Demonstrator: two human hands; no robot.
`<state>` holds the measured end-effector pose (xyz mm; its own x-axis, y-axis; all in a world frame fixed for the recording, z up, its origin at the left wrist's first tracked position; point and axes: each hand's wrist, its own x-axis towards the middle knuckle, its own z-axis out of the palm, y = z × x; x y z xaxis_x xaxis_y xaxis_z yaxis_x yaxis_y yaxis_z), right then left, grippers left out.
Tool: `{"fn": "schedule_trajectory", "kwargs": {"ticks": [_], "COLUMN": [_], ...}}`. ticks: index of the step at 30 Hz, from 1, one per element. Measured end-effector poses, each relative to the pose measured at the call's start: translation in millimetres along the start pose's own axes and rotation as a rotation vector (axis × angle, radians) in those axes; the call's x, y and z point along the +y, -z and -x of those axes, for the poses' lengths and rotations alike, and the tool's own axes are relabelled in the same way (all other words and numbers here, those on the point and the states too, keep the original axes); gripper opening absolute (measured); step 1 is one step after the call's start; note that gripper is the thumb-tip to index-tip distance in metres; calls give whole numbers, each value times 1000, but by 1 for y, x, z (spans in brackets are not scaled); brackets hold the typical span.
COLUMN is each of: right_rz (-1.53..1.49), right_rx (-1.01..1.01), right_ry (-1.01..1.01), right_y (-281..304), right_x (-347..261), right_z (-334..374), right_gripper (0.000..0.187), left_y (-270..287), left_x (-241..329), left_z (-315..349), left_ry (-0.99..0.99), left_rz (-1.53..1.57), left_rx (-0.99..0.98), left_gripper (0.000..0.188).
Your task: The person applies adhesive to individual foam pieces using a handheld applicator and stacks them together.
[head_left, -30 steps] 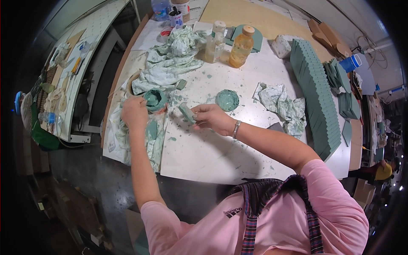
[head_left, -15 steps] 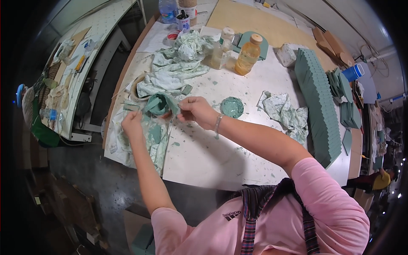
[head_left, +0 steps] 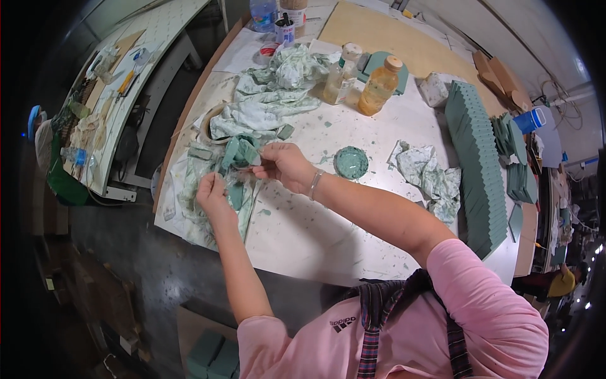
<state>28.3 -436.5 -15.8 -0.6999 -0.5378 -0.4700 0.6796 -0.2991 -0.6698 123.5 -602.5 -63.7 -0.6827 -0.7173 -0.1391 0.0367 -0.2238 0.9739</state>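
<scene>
A round container (head_left: 238, 151) smeared with thick green paint stands on a paint-stained cloth (head_left: 189, 218) at the table's left side. My right hand (head_left: 285, 165) reaches to its right rim, fingers closed in a pinch by a pale green flap. Just in front of the container, my left hand (head_left: 214, 194) is closed, thumb against fingers. Between the hands is a thin, partly see-through strip or film; I cannot tell exactly what each hand grips. A tape roll (head_left: 206, 126) lies behind the container. To the right is a shallow round dish (head_left: 351, 163) with green paint.
Stained cloths (head_left: 271, 104) lie at the back left, another crumpled cloth (head_left: 426, 177) at the right. A clear bottle (head_left: 341, 79) and an amber bottle (head_left: 380, 88) stand behind. Long stacks of green pieces (head_left: 476, 170) line the right side. A second table (head_left: 142, 69) stands left.
My left hand has moved right and closer to my right hand. The pale green flap at the container's right has shifted. The whole view has moved slightly.
</scene>
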Motion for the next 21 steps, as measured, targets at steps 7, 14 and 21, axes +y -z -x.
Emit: {"fn": "schedule_trajectory", "kwargs": {"ticks": [7,14,21], "right_rz": [8,24,54], "right_rx": [-64,-3,5], "right_ry": [-15,9,10], "right_y": [0,14,13], "right_x": [0,3,1], "right_z": [7,0,0], "right_gripper": [18,19,19], "left_y": [9,-35,7], "left_x": [-4,43,23], "left_z": [-26,-37,-24], "left_ry": [-190,-460,-264], "left_rz": [-293,-1377,-650], "left_rx": [6,-66,21], "left_gripper": [6,13,10]}}
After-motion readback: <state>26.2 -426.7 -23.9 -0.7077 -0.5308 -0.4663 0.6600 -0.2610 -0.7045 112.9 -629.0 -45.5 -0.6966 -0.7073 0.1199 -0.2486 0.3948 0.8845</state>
